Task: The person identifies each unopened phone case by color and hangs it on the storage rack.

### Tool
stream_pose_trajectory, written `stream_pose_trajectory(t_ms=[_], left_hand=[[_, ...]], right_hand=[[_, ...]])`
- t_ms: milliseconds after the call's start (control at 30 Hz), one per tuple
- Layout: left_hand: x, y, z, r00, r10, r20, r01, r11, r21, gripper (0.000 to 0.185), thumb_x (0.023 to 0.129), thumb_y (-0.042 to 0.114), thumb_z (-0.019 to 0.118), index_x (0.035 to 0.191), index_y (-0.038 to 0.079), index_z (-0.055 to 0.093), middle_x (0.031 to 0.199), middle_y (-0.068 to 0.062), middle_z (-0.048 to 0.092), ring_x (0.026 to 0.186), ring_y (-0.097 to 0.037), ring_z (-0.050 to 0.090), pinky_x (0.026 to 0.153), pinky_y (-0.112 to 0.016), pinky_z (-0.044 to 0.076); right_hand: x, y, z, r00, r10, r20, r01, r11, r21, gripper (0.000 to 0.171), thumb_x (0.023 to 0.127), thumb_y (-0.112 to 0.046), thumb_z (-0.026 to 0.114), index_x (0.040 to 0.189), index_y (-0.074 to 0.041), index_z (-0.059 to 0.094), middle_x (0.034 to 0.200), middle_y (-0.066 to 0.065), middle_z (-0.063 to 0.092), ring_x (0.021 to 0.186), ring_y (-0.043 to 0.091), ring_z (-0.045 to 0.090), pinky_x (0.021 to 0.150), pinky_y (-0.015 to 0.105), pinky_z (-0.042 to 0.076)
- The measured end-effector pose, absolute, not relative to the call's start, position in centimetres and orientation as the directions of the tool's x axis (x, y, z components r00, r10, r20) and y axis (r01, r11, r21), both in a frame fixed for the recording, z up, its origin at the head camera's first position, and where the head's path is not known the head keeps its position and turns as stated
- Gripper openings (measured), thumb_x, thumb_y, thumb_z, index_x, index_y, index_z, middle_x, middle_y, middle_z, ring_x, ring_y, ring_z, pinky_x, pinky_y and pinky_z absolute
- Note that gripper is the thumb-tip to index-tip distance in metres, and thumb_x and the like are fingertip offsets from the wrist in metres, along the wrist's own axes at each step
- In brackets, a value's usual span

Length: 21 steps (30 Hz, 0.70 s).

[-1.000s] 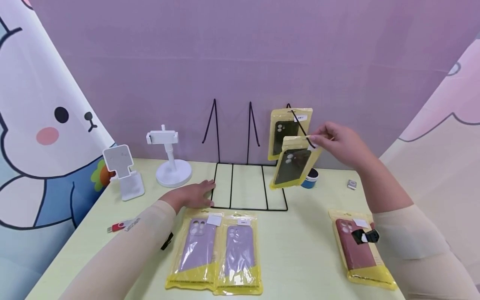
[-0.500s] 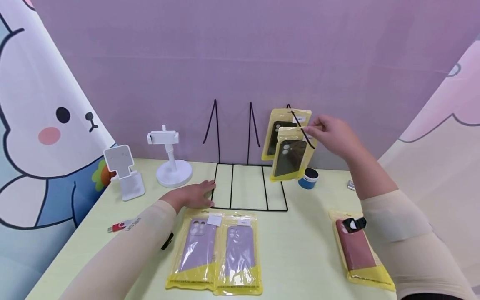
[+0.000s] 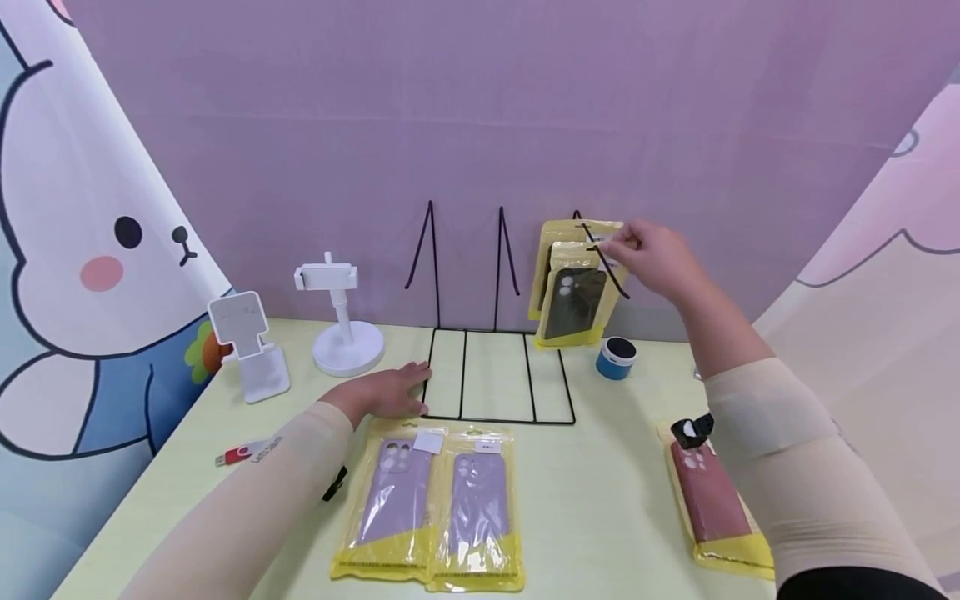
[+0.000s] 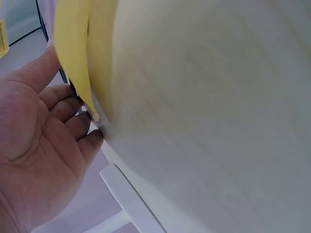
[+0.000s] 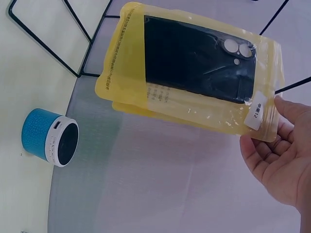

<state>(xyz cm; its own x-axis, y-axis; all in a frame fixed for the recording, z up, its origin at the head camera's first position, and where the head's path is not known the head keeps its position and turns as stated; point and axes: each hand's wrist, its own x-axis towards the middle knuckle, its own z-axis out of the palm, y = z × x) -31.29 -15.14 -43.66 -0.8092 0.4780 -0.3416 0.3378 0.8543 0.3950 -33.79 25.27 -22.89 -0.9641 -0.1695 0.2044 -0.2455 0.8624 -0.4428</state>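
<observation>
My right hand [image 3: 651,257] pinches the top edge of a yellow-edged bag holding a black phone case [image 5: 199,60]. The bag hangs on the right prong of a black wire rack [image 3: 498,419], and the prong passes through its top. Close behind it, a second bagged dark phone case [image 3: 549,229] hangs on the same prong. My left hand [image 3: 386,390] rests with extended fingers at the left side of the rack's base. Just in front of the rack lie two bagged purple phone cases [image 3: 395,492], side by side. The rack's middle and left prongs hold nothing.
A bagged dark red phone case [image 3: 708,492] lies at the right, partly under the right arm. A small blue speaker [image 3: 617,360] stands right of the rack. Two white phone stands [image 3: 348,348] and a red USB stick [image 3: 234,454] are at the left.
My right hand has moved back and left along the right prong, sliding the bagged black case toward the one behind it. The left hand stays put.
</observation>
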Motion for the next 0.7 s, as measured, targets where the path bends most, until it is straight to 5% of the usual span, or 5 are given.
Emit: stream_pose_trajectory(t_ms=[400, 700], left_hand=[[-31.3, -15.1, -43.7, -0.811, 0.477, -0.339, 0.337, 0.855, 0.395, 0.079, 0.096, 0.042, 0.059, 0.158, 0.015, 0.018, 0.165, -0.011, 0.007, 0.152, -0.033, 0.008, 0.123, -0.050, 0.015], [-31.1, -15.1, -43.5, -0.813, 0.475, -0.338, 0.334, 0.855, 0.397, 0.079, 0.097, 0.042, 0.059, 0.158, 0.015, 0.018, 0.165, -0.011, 0.007, 0.152, -0.033, 0.009, 0.123, -0.050, 0.015]], right_hand=[[-34.4, 24.8, -22.8, -0.974, -0.109, 0.197, -0.189, 0.874, -0.449, 0.052, 0.096, -0.055, 0.051, 0.115, -0.007, 0.055, 0.108, 0.013, 0.059, 0.094, 0.030, 0.052, 0.075, 0.043, 0.045], [-34.1, 25.9, -23.3, -0.976, -0.099, 0.195, -0.193, 0.809, -0.555, 0.066, 0.094, -0.059, 0.052, 0.130, -0.004, 0.048, 0.122, 0.016, 0.055, 0.109, 0.031, 0.052, 0.088, 0.046, 0.047]])
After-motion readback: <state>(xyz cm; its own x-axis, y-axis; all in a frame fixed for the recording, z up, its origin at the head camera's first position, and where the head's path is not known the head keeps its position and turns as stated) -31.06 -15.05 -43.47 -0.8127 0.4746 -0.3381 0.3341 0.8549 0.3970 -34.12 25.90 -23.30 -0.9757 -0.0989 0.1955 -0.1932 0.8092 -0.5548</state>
